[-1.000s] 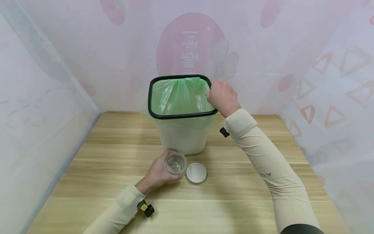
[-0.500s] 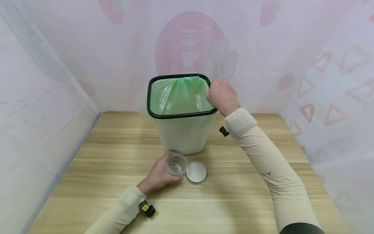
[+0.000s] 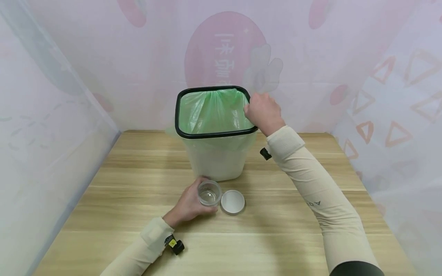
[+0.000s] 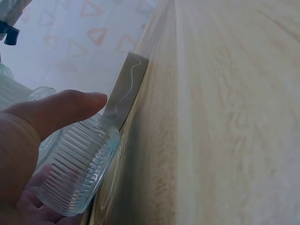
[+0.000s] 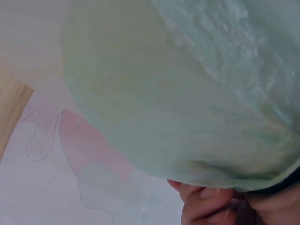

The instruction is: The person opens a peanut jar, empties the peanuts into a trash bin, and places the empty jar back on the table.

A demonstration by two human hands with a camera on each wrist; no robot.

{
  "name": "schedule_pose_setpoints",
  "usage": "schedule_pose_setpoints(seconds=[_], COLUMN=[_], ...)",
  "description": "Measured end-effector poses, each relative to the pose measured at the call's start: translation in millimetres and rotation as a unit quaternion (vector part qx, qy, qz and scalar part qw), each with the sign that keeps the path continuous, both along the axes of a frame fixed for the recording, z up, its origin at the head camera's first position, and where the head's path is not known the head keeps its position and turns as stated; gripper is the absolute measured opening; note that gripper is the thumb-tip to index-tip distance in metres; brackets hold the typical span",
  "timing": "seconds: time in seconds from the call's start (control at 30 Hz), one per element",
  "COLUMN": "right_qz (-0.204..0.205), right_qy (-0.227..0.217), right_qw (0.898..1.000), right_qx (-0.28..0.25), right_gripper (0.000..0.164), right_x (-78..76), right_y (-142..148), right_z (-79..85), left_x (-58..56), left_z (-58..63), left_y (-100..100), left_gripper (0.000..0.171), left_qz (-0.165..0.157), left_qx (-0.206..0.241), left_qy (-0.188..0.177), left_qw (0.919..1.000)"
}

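Observation:
My left hand (image 3: 191,201) holds a clear jar (image 3: 209,193) upright on the table, thumb and fingers around its side. Ribbed walls show on the jar (image 4: 79,164) in the left wrist view, and its mouth is uncovered. Just right of it lies a round white lid (image 3: 233,202). Behind them stands a whitish trash bin (image 3: 217,165) with a black rim (image 3: 215,135), lined with a green plastic bag (image 3: 214,115). At its right side, my right hand (image 3: 265,113) grips the rim. In the right wrist view curled fingers (image 5: 208,204) appear below the bag (image 5: 154,93); the thumb is hidden.
The wooden table (image 3: 293,226) ends at a pale patterned back wall (image 3: 145,76), close behind the bin. Another printed wall (image 3: 390,115) stands on the right and one (image 3: 45,134) on the left.
My left hand and the jar have shifted very slightly to the right, toward the lid. My right hand stays on the bin's rim.

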State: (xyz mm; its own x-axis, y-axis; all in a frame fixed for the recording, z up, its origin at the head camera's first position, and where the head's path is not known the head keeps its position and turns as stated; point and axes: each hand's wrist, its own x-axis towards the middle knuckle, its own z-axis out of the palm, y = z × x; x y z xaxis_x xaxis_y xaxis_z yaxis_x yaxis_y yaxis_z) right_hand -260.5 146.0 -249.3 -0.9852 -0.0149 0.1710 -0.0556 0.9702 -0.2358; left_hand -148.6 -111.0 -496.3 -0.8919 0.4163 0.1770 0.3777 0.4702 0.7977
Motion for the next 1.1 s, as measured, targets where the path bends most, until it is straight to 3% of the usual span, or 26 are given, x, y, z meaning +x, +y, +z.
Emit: schedule_pose_setpoints(seconds=[0.4, 0.87, 1.1], right_qz=[-0.001, 0.002, 0.005], right_qy=[-0.007, -0.016, -0.022], right_qw=[1.000, 0.999, 0.999], right_qx=[-0.006, -0.027, -0.028], right_gripper=[0.027, 0.027, 0.029], right_x=[-3.1, -4.6, -5.5], right_y=[1.5, 4.3, 4.3], right_z=[-2.0, -3.1, -3.3], left_x=[-2.0, 1.4, 2.6], left_z=[-6.8, -5.3, -6.4], left_y=[-1.9, -3.0, -5.2], left_gripper=[0.089, 0.093, 0.093], left_qz=[-0.011, 0.000, 0.023], left_qx=[0.018, -0.022, -0.040], left_qy=[-0.010, 0.021, 0.022], left_qw=[0.9997, 0.9996, 0.9987])
